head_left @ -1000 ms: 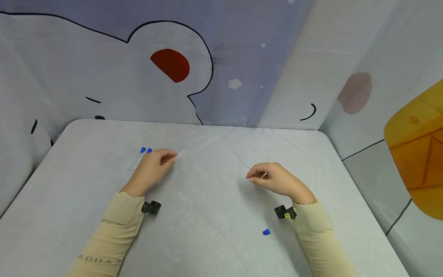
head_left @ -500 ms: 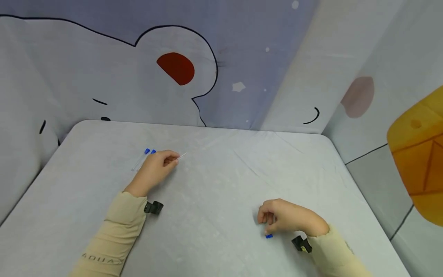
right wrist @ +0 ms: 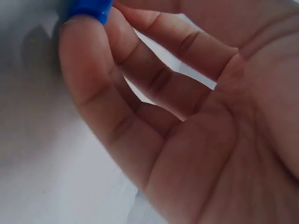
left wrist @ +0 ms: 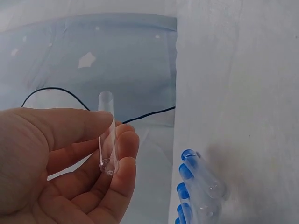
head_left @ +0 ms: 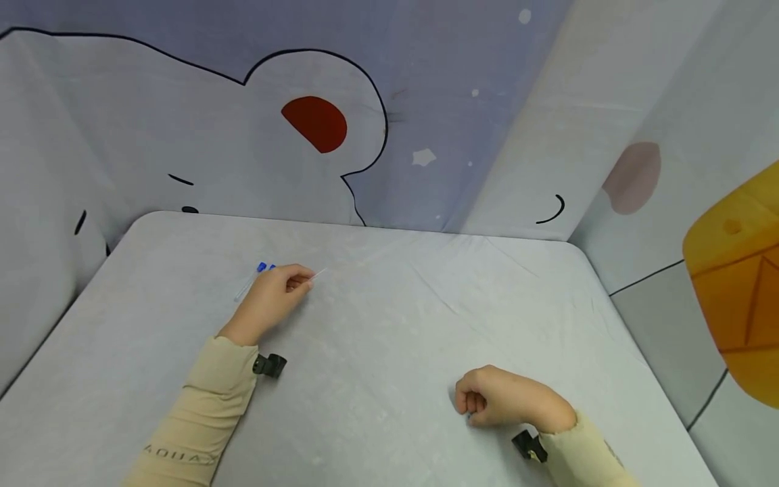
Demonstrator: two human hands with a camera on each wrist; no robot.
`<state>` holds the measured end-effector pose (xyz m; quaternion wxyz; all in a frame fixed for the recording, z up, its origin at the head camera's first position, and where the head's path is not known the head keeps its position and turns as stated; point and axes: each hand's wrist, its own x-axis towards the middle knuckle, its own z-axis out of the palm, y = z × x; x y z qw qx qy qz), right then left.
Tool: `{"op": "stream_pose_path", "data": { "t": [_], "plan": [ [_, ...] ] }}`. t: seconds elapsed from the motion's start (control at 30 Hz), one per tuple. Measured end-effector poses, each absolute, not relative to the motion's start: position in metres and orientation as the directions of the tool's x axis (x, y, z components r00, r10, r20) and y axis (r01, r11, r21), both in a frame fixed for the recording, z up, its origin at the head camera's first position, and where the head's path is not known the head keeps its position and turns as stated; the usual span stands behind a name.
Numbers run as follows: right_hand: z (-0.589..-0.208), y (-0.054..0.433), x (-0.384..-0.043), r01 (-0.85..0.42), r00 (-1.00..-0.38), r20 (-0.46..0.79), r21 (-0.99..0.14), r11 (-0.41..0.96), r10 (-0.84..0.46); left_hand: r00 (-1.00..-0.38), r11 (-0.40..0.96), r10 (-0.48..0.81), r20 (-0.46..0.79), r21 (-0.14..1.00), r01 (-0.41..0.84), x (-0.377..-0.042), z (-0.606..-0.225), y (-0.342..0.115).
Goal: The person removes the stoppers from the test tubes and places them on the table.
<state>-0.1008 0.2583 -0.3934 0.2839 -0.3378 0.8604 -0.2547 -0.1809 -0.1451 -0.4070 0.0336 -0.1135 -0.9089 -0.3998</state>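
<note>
My left hand (head_left: 270,297) pinches a clear, uncapped test tube (left wrist: 107,149) between thumb and fingers, over the left part of the table. In the left wrist view the tube stands nearly upright, its rounded end down and its open end up. At the front right, my right hand (head_left: 505,399) is low over the tabletop, fingers curled. Its fingertips pinch a small blue cap (right wrist: 92,9), seen at the upper edge of the right wrist view; in the head view the fingers hide most of it.
Several clear tubes with blue caps (left wrist: 187,170) lie in a row beside my left hand, partly hidden behind it in the head view. A white cloth covers the table (head_left: 389,325). Printed fabric walls (head_left: 438,115) rise at the back and sides.
My right hand has come back toward the front of the table and down onto the blue cap, and its fingers have closed on it. The left hand still holds the tube in nearly the same place.
</note>
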Motion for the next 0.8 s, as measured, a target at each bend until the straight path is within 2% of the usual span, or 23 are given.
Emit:
{"op": "stream_pose_path", "data": {
  "t": [0.13,0.33,0.53,0.67,0.8],
  "plan": [
    [-0.393,0.259,-0.105,-0.48,-0.61,-0.26,-0.631,0.61,-0.749,-0.975,0.643,0.144,0.166,0.733,0.22,-0.181,-0.408,-0.148],
    [-0.393,0.258,-0.11,-0.458,-0.611,-0.27,-0.647,0.61,-0.744,-0.984,0.631,0.082,0.156,0.756,0.173,-0.181,-0.408,-0.15],
    [-0.394,0.259,-0.11,-0.523,-0.6,-0.25,-0.596,0.609,-0.76,-0.986,0.631,0.051,0.16,0.76,0.156,-0.183,-0.406,-0.154],
    [-0.395,0.261,-0.114,-0.543,-0.622,-0.211,-0.577,0.61,-0.754,-0.985,0.628,0.033,0.167,0.764,0.151,-0.187,-0.404,-0.158],
    [-0.397,0.265,-0.125,-0.495,-0.665,-0.198,-0.605,0.623,-0.72,-0.984,0.627,0.015,0.177,0.765,0.147,-0.193,-0.405,-0.163]
  ]
}}
